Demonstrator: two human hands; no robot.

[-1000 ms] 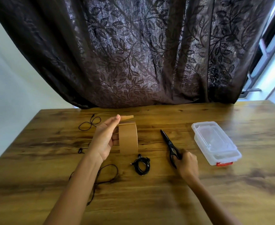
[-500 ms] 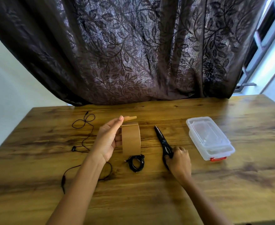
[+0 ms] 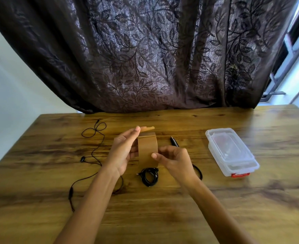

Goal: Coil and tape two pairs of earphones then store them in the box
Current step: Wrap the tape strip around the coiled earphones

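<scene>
loose earphones (image 3: 94, 152) at 9 o'clock on the counter (image 3: 162, 208), thin black cable sprawled in slack loops, uncoiled; judged very light, floppy, tangle-prone, best gathered by the cable run, not pulled at the buds. left hand (image 3: 122, 154) at centre-left, upright, fingers and thumb clamped on the tape roll (image 3: 148, 150), a brown glossy band held on edge above the counter, free tape end (image 3: 147, 128) sticking out at the roll's 12 o'clock beside the fingertip. tape looks smooth outside, sticky underneath, likely to fold on itself, so take the free end by its edge. coiled earphones (image 3: 149, 176) at 6 o'clock of the roll, tight black bundle flat on the wood, no tape visible on it; soft, springy, probably unwinds if not pinched across the coil. right hand (image 3: 173, 159) at the roll's 3 o'clock, fingers curled with gaps between them, gripping nothing visible, thumb tip touching or just off the roll, cannot tell. scissors (image 3: 174, 141) mostly hidden behind it, black tip showing. box (image 3: 231, 152) at 3 o'clock, clear rigid plastic, lid on, red latch, well apart from both earphones. counter is warm grained wood.
</scene>
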